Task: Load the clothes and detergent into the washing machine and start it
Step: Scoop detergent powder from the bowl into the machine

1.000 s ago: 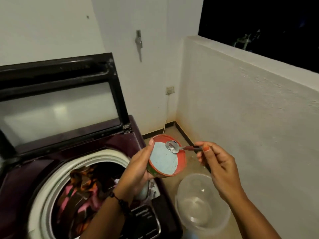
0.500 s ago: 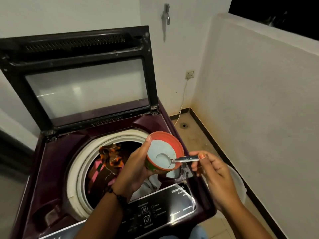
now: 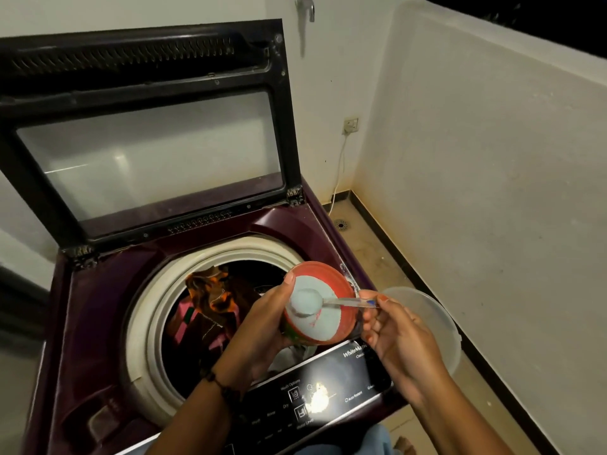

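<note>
A maroon top-load washing machine (image 3: 98, 307) stands with its glass lid (image 3: 147, 152) raised. Colourful clothes (image 3: 210, 307) lie inside the drum. My left hand (image 3: 259, 333) grips a red tub (image 3: 341, 290) of pale blue detergent powder, tilted toward me over the drum's right rim. My right hand (image 3: 394, 330) pinches the handle of a metal spoon (image 3: 348, 302), whose bowl is heaped with powder just above the tub's surface. The control panel (image 3: 328, 395) lies below both hands.
A clear plastic basin (image 3: 437, 326) sits on the floor right of the machine, against a white wall (image 3: 492, 159). A wall socket (image 3: 350, 124) with a cord and a floor drain (image 3: 341, 224) are in the far corner. A tap (image 3: 307, 8) hangs above.
The view swung left and down onto the machine. The spoon dipped into the tub and now carries a heap of powder. The tub moved over the drum's right rim.
</note>
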Tool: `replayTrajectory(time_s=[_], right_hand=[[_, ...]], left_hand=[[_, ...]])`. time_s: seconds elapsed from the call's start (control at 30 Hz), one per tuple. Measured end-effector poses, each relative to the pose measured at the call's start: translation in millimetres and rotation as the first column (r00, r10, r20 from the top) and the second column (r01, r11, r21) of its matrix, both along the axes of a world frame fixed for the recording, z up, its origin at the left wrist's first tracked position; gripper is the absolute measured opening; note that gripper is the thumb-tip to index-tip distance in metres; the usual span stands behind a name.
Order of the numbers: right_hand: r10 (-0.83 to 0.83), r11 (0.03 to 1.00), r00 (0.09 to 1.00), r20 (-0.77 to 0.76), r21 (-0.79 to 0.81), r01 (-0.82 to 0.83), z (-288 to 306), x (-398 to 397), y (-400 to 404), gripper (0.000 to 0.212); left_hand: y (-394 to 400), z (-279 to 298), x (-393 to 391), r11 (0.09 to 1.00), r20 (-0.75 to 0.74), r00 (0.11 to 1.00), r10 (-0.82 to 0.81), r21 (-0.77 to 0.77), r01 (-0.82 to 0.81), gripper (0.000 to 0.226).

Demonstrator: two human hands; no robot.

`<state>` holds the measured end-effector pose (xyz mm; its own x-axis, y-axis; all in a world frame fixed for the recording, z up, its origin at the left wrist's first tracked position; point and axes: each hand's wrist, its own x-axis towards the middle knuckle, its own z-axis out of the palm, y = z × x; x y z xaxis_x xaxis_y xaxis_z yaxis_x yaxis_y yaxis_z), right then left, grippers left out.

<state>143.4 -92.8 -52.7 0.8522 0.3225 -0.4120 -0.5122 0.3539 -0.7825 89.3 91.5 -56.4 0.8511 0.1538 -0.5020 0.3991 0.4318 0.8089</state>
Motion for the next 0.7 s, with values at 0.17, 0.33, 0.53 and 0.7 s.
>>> replayTrajectory(time_s=[0.17, 0.33, 0.53, 0.7], right_hand=[[-0.025, 0.998, 0.999, 0.042, -0.058, 0.027, -3.6, 4.3, -12.0, 0.029], [-0.153, 0.974, 0.978, 0.139, -0.148, 0.173, 1.3, 11.1, -27.2, 0.027], [-0.066, 0.877, 0.914, 0.4, -0.413, 0.243, 0.0, 20.9, -41.8, 0.031], [0.005, 0.837, 0.876, 0.482, -0.481, 0.26, -2.2, 23.8, -39.4, 0.03]], left_hand=[[7.7, -10.0, 1.3, 1.0, 0.01, 1.0, -0.007, -0.022, 0.007, 0.063], [13.5, -25.6, 2.4, 0.997, 0.013, 0.997, 0.072, -0.042, -0.072, 0.063], [28.0, -47.0, 6.2, 0.975, 0.028, 0.975, 0.222, -0.036, -0.221, 0.07], [31.3, -61.5, 9.0, 0.953, 0.019, 0.953, 0.301, -0.049, -0.3, 0.064]])
